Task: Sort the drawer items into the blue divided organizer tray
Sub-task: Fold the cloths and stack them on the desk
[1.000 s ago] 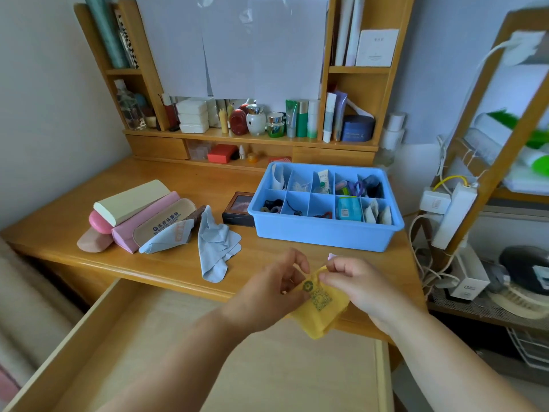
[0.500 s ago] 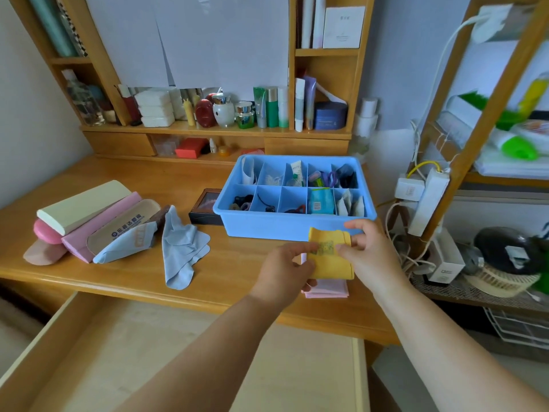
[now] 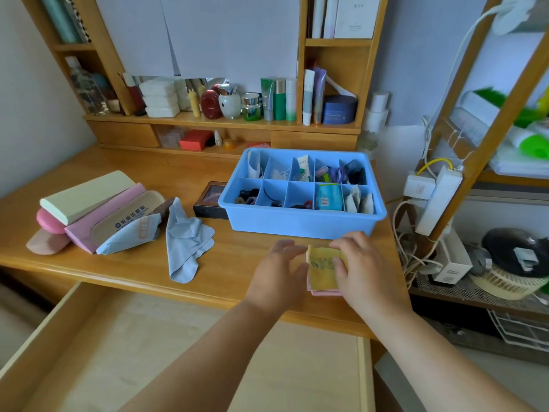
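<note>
In the head view, the right hand [image 3: 361,269] lies with fingers closed down over a folded yellow cloth square [image 3: 322,270], which rests on a pink folded cloth [image 3: 325,292] near the wooden desk's [image 3: 118,263] front edge. The left hand [image 3: 279,272] is loosely open, fingertips touching the yellow square's left edge. Just behind stands the blue plastic divided organizer tray [image 3: 300,223], its compartments holding dark hair ties [image 3: 246,196], a teal packet [image 3: 328,197] and white sachets [image 3: 359,202]. The open wooden drawer [image 3: 74,337] sits below the desk's front edge.
</note>
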Motion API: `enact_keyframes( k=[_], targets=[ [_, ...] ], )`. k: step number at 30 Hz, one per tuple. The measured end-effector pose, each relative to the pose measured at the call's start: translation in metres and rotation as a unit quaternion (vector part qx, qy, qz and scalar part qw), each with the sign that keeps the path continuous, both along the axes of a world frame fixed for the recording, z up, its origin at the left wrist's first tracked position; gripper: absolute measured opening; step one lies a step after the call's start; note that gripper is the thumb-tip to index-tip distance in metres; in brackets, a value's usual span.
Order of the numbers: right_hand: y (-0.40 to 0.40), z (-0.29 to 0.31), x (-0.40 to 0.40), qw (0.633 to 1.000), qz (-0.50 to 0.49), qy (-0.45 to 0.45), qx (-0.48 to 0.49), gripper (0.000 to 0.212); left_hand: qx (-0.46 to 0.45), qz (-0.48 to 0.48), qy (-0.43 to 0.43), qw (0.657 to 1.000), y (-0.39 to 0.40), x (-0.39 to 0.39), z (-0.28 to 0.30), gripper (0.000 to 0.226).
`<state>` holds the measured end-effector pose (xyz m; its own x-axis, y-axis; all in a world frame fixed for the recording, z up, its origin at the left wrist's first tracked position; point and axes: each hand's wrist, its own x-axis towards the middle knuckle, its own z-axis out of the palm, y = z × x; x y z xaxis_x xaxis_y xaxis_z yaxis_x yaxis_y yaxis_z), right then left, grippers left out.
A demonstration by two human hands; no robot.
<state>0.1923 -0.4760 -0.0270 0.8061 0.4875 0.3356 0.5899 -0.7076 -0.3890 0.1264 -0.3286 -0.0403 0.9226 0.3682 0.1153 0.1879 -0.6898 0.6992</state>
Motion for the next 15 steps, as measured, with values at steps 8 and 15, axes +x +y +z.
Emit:
enact_keyframes(
  k=[8, 15],
  targets=[
    [0.092, -0.023, -0.042, 0.975, 0.204, 0.076, -0.052, 0.022, 0.000, 0.178, -0.042, 0.983, 0.096, -0.052, 0.004, 0.015],
    [0.103, -0.045, -0.035, 0.970, 0.214, 0.117, 0.000, 0.034, 0.158, 0.211, 0.125, 0.956, 0.163, -0.052, 0.000, 0.036]
  ],
)
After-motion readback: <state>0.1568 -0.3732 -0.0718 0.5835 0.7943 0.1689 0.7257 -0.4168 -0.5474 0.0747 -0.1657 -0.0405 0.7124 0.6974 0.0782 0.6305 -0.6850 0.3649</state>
